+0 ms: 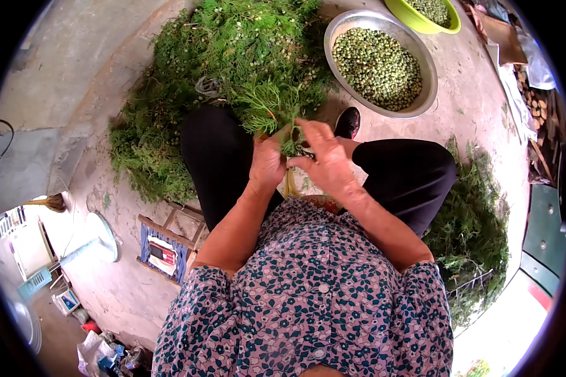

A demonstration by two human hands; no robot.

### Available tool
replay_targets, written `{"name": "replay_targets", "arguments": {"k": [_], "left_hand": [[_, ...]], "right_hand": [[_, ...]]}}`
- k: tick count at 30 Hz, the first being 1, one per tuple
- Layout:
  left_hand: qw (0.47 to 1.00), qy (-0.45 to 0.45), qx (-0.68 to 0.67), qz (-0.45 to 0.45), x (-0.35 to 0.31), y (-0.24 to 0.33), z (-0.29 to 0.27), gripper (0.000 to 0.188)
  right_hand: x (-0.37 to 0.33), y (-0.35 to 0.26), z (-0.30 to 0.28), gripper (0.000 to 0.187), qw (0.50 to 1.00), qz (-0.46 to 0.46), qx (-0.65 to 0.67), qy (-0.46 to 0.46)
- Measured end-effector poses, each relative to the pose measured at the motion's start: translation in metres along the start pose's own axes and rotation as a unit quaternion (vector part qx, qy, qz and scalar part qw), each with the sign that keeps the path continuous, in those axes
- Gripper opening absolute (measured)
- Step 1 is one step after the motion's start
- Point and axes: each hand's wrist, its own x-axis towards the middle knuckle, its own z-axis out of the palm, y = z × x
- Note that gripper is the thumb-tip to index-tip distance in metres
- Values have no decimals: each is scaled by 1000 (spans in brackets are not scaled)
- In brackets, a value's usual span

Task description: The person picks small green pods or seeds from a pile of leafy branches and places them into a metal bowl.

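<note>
Between my knees, my left hand [268, 160] is closed around the stem part of a green conifer sprig [267, 107], whose feathery foliage fans out beyond the fingers. My right hand [327, 160] meets it from the other side, thumb and fingers bent onto the greenery; exactly what lies between its fingertips is hard to see. Just ahead and to the right, a metal basin [429, 85] holds a heap of small round green cones [377, 69]. A large pile of leafy conifer branches [233, 50] lies ahead and to the left.
A yellow-green basin [415, 22] with more cones stands beyond the metal one. More branches [471, 239] lie by my right knee. At left are a small wooden stool [170, 242], a white fan [100, 239] and a broom [50, 202]. Firewood [541, 110] is stacked at far right.
</note>
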Motion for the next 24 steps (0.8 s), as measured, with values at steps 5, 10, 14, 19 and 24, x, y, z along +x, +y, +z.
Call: {"name": "replay_targets", "arguments": {"k": [5, 10, 14, 19, 24], "left_hand": [[938, -5, -271, -215, 6, 32, 26, 25], [928, -110, -313, -167, 9, 31, 25, 55], [924, -110, -327, -165, 10, 31, 23, 56], [922, -91, -327, -187, 9, 31, 24, 58], [939, -70, -296, -163, 10, 16, 17, 48]], "right_hand": [[2, 19, 16, 51, 997, 40, -12, 69], [7, 29, 8, 35, 978, 134, 125, 99], [15, 45, -7, 27, 802, 313, 502, 78], [15, 45, -17, 26, 781, 309, 534, 92], [9, 72, -39, 21, 776, 318, 524, 148]]}}
